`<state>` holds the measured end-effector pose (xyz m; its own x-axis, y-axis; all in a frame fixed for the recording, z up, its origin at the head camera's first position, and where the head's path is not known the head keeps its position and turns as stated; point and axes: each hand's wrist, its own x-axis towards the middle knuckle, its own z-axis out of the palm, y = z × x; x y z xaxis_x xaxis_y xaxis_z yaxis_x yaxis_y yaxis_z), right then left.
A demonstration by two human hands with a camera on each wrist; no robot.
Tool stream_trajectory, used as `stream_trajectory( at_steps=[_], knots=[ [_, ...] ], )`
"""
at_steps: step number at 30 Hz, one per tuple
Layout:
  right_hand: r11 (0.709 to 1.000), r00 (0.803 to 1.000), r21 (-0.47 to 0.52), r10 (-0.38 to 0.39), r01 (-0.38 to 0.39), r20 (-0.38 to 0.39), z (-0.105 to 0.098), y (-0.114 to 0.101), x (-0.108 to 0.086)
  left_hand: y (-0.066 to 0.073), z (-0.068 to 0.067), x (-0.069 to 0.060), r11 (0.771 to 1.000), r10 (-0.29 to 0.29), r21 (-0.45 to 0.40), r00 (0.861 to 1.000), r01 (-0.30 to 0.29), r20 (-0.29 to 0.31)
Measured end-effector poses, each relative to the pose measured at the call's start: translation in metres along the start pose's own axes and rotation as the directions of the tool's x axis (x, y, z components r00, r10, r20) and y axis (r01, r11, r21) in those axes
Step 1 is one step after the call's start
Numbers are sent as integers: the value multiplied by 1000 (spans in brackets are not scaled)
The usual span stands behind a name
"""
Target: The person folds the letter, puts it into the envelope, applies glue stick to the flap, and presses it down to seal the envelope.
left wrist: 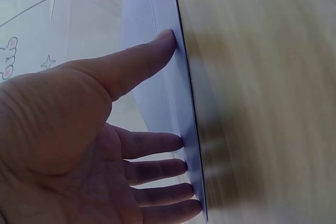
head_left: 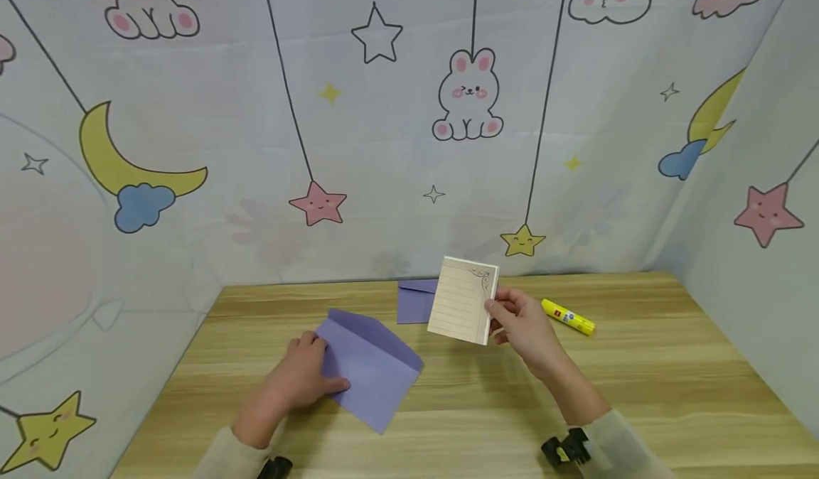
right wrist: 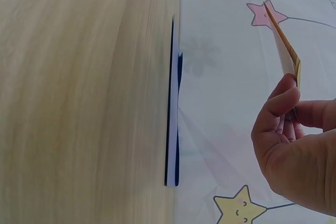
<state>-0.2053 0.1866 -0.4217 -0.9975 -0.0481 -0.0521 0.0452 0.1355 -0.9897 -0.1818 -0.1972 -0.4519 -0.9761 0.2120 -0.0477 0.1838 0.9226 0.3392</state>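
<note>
Looks like lining-up time: left hand (head_left: 299,376) spread wide on the envelope (head_left: 380,379), right hand (head_left: 525,324) pinching lined paper (head_left: 461,301) at the envelope's 2 o'clock, so next move probably wants careful aim.

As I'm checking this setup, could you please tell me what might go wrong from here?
The right hand pinches the lined notepaper by one edge, so it could slip. The open flap of the purple envelope under the left hand might crease. The yellow tube, lying on its side, could roll.
</note>
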Motion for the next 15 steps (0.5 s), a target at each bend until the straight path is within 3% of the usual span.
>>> stream_trajectory(
  at_steps=[7,11,15],
  knots=[
    [1000,1000,8,6,-6,-5,0,0,2,7,-2,-3,1000,-11,16,1000,12,-20],
    [1000,1000,13,3,-3,-3,0,1,3,6,-8,-4,994,-97,49,994,99,-40],
    [1000,1000,12,2,-2,-4,-1,2,3,3,-14,-4,979,-194,55,981,195,-16]
  ],
)
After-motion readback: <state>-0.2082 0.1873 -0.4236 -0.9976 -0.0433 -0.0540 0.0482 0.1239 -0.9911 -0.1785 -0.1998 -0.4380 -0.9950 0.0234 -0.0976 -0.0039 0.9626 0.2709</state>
